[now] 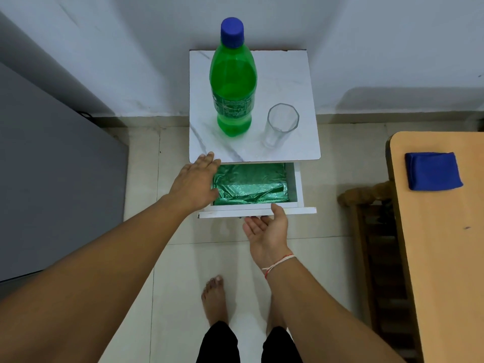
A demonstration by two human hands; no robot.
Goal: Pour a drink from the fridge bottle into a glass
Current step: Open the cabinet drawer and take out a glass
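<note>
A green plastic bottle [232,82] with a blue cap stands upright on the white marble-patterned top of a small cabinet [293,74]. An empty clear glass [279,124] stands just right of the bottle, apart from it. Below the top, a drawer [258,211] is pulled out, showing green shiny foil inside. My left hand [195,182] lies flat, fingers spread, over the drawer's left side near the tabletop's front corner. My right hand [267,226] is palm up, fingers under the drawer's front panel with the thumb on its top edge.
A grey fridge side [57,179] stands at the left. At the right is a wooden table [445,244] with a folded blue cloth [433,171], and a wooden chair [366,221] beside it. My bare feet are on the tiled floor.
</note>
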